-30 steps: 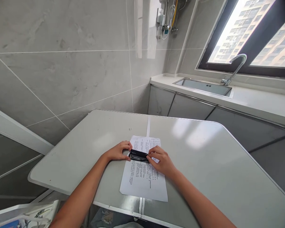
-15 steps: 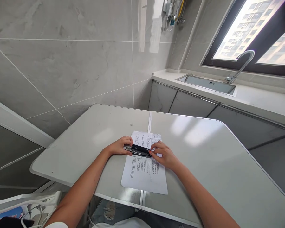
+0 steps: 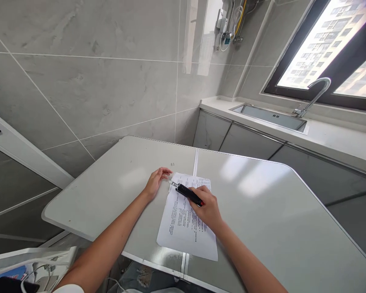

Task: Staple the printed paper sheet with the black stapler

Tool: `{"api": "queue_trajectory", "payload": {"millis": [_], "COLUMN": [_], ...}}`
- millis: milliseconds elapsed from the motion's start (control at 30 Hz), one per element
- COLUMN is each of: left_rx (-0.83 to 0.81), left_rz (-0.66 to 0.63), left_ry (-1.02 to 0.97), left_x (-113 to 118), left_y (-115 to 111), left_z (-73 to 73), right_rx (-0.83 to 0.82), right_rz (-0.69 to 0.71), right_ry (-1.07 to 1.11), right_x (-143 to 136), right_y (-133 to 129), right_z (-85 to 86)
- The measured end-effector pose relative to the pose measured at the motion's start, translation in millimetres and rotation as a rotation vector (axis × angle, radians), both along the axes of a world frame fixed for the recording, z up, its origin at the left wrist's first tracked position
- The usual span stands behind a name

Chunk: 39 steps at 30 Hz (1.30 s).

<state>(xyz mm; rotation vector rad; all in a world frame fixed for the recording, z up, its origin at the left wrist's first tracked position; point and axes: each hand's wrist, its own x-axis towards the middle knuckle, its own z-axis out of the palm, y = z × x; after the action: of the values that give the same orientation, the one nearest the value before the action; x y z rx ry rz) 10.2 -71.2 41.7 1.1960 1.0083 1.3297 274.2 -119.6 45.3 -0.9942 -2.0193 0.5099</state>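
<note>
My right hand (image 3: 205, 205) is wrapped round a black stapler (image 3: 189, 194) with a red patch near its rear end. The stapler's silver front end points up and to the left, with its body over the printed paper (image 3: 187, 240). Beside that silver end is my left hand (image 3: 157, 181), its fingers stretched out and bent toward the paper's upper left corner. I see nothing held in it. Two tiny pale pieces (image 3: 172, 164) lie on the table just past my left fingertips, too small to name surely.
The pale folding table (image 3: 262, 228) has a metal seam down its middle. A counter with a sink (image 3: 271, 118) and a curved tap (image 3: 317, 91) stands at the back right. At lower left is a white cart (image 3: 63, 260) with cables. A tiled wall rises behind.
My left hand has let go of the stapler and moved slightly up and left. My right hand now wraps the stapler, which has tilted front end upward. The view has shifted a little.
</note>
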Motion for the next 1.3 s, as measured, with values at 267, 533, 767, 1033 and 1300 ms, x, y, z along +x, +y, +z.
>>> {"api": "queue_trajectory", "payload": {"millis": [267,533,767,1033,1300], "left_rx": [-0.587,-0.574,-0.583,-0.556,-0.407], "left_rz": [-0.327,-0.325,-0.292,-0.080,-0.227], "left_ry": [-0.697,-0.715,-0.750,-0.753,-0.686], "left_x": [24,17,19,8,7], "left_y": [-8,-7,-10,0,-5], "left_z": [0.6,1.6,9.0,-4.6,5.1], "right_rx": [0.467,0.496,0.563,-0.001,-0.363], "right_rz": [0.101,0.066,0.023,0.037,0.179], "right_ry": [-0.330,-0.424,-0.399,0.057,-0.034], "right_x": [-10,-17,-18,-3,16], "right_y": [-12,-13,-13,-12,-1], "right_z": [-4.8,-1.2,-2.3,7.9,2.5]}}
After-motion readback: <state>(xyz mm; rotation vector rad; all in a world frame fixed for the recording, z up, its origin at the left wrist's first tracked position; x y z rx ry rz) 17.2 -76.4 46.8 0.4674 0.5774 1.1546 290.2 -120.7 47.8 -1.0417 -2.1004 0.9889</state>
